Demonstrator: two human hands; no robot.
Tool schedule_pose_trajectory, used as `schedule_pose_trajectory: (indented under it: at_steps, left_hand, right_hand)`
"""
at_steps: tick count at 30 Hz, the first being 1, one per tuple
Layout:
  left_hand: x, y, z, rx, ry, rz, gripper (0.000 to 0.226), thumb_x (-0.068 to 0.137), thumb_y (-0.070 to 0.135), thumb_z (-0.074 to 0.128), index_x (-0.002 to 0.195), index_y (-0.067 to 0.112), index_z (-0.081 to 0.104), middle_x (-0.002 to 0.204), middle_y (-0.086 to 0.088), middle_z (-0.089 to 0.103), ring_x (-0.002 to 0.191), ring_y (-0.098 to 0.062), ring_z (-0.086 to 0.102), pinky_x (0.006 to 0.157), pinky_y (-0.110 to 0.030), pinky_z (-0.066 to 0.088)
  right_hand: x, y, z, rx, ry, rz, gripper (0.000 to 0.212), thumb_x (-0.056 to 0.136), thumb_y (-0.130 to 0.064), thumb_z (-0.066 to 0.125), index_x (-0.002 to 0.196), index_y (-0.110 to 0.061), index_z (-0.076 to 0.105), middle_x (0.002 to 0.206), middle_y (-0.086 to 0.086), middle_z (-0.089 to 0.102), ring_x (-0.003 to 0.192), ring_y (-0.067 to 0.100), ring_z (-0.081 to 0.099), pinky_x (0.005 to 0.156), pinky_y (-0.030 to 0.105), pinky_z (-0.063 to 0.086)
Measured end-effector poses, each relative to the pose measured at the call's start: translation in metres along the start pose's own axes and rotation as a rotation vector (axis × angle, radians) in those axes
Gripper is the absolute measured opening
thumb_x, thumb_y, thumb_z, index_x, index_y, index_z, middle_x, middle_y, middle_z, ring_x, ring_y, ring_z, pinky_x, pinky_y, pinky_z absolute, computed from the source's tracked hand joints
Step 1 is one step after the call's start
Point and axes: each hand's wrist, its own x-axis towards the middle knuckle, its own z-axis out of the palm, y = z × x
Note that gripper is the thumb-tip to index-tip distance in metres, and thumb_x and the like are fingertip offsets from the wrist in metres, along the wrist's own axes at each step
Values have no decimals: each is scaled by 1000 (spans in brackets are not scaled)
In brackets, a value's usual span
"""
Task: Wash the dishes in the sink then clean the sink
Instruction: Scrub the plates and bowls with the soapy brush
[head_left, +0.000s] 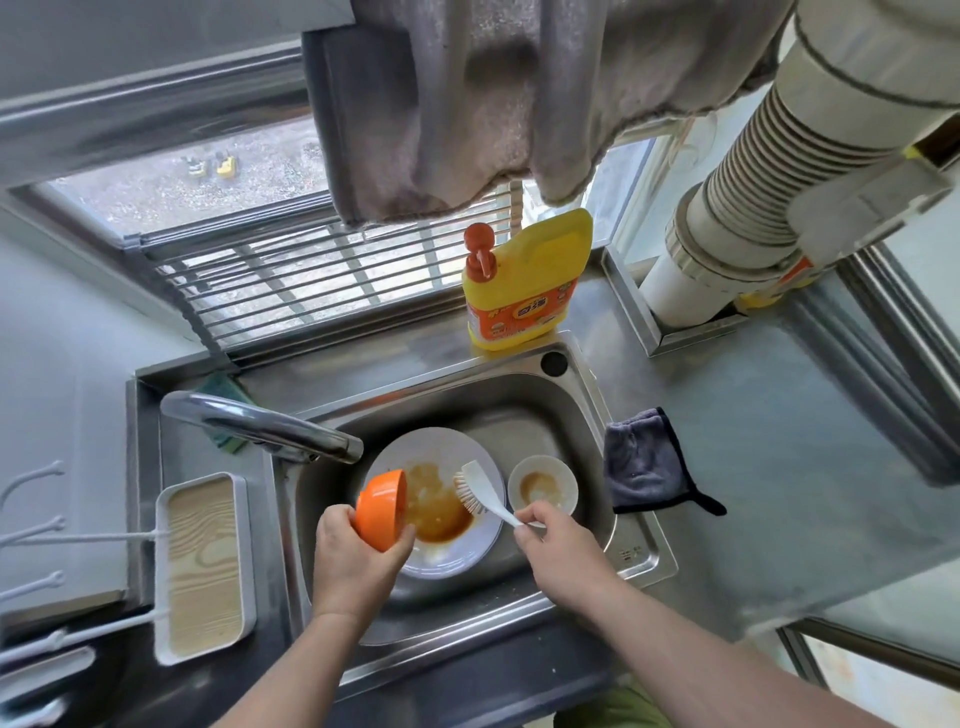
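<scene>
In the steel sink (582, 415) lies a large white plate (441, 556) smeared with brown sauce. My left hand (353, 551) grips an orange bowl (379, 509), tilted on its side over the plate's left edge. My right hand (545, 530) holds the handle of a white dish brush (480, 488), whose bristles sit over the plate's right part. A small white bowl (543, 488) with brown residue rests in the sink to the right of the plate.
The faucet (260, 423) reaches over the sink from the left. A yellow detergent bottle (524, 280) stands behind the sink. A dark cloth (644, 462) lies on the right counter, a green sponge (226, 415) at back left, and a wood-patterned tray (202, 566) at left.
</scene>
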Motion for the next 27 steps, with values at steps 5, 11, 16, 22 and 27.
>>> schedule_pose_trajectory:
  at_steps: [5, 11, 16, 22, 27]
  left_hand:
    - [8, 21, 20, -252, -136, -198, 41, 90, 48, 75, 116, 28, 51, 105, 0, 65, 96, -25, 65, 83, -40, 51]
    - [19, 61, 101, -135, -468, -184, 37, 85, 40, 56, 122, 34, 55, 102, 1, 70, 91, -26, 70, 87, -48, 62]
    - [20, 86, 143, 37, -482, -121, 44, 90, 24, 64, 133, 26, 62, 117, -7, 74, 108, -30, 69, 92, -37, 58]
    - [41, 80, 133, 124, -529, 35, 42, 95, 47, 70, 127, 20, 66, 111, -2, 76, 98, -23, 71, 85, -32, 56]
    - [78, 43, 62, 262, -231, 84, 35, 103, 32, 56, 138, 29, 60, 136, -4, 57, 112, -23, 57, 97, -38, 52]
  right_hand:
    - [-6, 8, -8, 53, 75, 5, 10, 99, -33, 58, 101, -42, 60, 85, -6, 68, 71, 13, 63, 63, 28, 46]
    - [-12, 32, -42, 58, 222, 29, 22, 95, -24, 55, 104, -43, 62, 66, -12, 63, 68, 12, 60, 64, 32, 45]
    - [-6, 49, -55, 93, 219, 26, 26, 93, -23, 57, 107, -45, 63, 68, -7, 67, 64, 9, 59, 65, 32, 46]
    - [3, 57, -50, 200, 169, 27, 28, 96, -14, 56, 111, -35, 67, 61, -4, 61, 57, 8, 52, 60, 31, 42]
    - [7, 41, -37, 317, -14, 12, 27, 106, -10, 48, 117, -27, 65, 62, 3, 54, 53, 11, 43, 49, 25, 36]
